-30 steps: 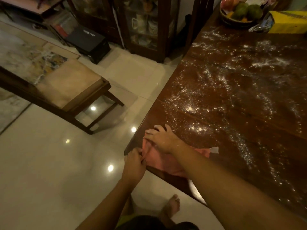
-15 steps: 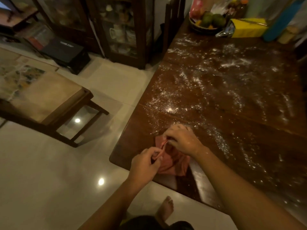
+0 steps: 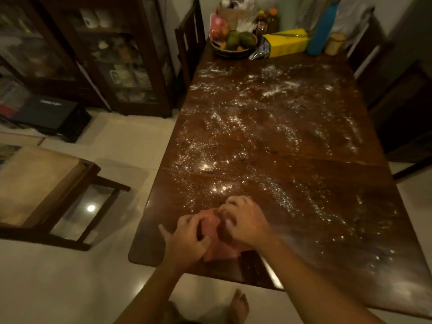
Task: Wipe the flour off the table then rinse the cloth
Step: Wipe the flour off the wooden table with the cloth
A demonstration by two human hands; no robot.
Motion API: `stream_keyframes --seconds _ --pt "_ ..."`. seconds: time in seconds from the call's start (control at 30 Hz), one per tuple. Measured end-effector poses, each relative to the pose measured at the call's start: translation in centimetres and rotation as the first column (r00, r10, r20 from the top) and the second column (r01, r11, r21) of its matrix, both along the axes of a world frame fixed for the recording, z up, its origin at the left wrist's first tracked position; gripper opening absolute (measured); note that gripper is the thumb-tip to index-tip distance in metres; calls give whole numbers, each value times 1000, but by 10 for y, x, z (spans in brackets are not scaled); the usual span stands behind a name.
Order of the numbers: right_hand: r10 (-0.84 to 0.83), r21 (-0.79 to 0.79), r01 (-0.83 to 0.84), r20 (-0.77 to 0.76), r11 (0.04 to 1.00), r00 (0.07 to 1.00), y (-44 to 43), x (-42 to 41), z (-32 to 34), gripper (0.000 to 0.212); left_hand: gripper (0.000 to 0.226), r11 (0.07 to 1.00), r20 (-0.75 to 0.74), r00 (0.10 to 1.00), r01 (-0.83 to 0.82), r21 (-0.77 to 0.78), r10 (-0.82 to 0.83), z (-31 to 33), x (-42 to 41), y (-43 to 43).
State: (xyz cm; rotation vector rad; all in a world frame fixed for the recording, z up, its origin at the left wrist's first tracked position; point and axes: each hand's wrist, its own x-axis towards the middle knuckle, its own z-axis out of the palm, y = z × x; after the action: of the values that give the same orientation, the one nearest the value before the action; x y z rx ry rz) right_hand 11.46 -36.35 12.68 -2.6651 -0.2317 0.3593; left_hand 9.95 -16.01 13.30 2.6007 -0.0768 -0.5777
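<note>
The pink cloth [image 3: 217,251] sits bunched near the table's [image 3: 315,183] near-left corner. The left hand [image 3: 187,239] digs curled fingers into its left side and the right hand [image 3: 245,223] is clawed over its top, so both grip it. Flour [image 3: 233,136] is strewn over the dark wood ahead of the hands, and a fruit bowl [image 3: 233,46], yellow box [image 3: 286,44] and blue bottle [image 3: 321,29] crowd the far end. A second ago the cloth lay spread under a flat right hand; now it is wadded between both.

pink cloth [image 3: 214,226], white flour [image 3: 275,90] specks, dk brown table [image 3: 327,174]
</note>
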Motion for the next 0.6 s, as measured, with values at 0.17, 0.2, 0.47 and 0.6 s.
stream_keyframes --seconds 0.17,0.2,0.47,0.6 --pt "68 -178 -84 -92 981 993 55 -57 -54 72 63 992 -20 996 89 85 -88 -21 45 45" --pt "60 -200 -75 -81 977 995 59 -67 -64 71 66 989 -13 993 118 94 -117 -28 54 53" --pt "-101 -257 105 27 961 994 65 -22 -84 60 82 923 -76 926 376 82 -371 -60 109 104" --pt "-228 -228 226 20 947 973 108 9 -85 62 71 916 -32 917 394 -78 -397 -74 122 124"
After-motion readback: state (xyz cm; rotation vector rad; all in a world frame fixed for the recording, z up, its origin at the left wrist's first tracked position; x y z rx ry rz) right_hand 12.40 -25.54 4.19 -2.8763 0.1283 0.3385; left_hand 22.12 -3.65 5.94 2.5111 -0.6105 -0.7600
